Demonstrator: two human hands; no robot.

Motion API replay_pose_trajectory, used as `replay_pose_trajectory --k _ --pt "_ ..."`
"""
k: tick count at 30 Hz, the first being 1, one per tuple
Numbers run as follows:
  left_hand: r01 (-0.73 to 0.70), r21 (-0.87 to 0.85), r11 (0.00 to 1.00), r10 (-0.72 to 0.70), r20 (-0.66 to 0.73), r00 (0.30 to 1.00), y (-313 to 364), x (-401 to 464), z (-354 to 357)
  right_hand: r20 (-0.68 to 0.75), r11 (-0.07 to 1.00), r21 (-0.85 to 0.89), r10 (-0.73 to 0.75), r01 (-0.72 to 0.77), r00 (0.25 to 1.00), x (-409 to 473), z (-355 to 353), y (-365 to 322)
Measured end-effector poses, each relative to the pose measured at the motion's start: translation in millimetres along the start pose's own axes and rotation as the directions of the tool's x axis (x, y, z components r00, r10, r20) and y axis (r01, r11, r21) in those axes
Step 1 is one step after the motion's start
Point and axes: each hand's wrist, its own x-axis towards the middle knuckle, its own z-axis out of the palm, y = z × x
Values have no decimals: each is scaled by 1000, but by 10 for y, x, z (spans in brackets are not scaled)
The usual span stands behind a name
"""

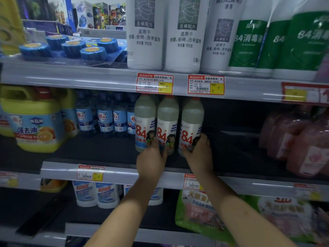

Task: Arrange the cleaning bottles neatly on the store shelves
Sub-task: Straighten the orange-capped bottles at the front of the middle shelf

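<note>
Middle shelf (114, 172): dark open room is seen right of centre, up to pink bottles (300, 139) | 3 upright 84 disinfectant bottles (167, 122) are counted at centre | left hand (152, 155) is curled around 2 | right hand (199, 154) is wrapped around the 3rd's base | store aisle.

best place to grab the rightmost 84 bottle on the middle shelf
Probably low on its body, from the front and right, as the right hand grips the rightmost 84 bottle now: it stands upright, its right flank is open, another bottle crowds its left.
</note>
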Motion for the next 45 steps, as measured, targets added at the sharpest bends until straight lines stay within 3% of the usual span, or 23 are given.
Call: replay_pose_trajectory --k 15,21,28,45 --pt "-6 -71 997 2 -63 998 4 -49 -13 -15 1000 -18 -17 17 1000 -6 17 12" --pt "120 -189 975 -144 -120 982 19 -74 -23 -13 1000 -18 -16 15 1000 -1 12 16" --pt "231 -80 970 -238 -96 966 58 -47 -44 6 1000 -1 2 -2 1000 26 19 36" --pt "275 6 962 -274 -43 961 66 -15 -40 -1 1000 -26 -10 10 1000 24 25 43"
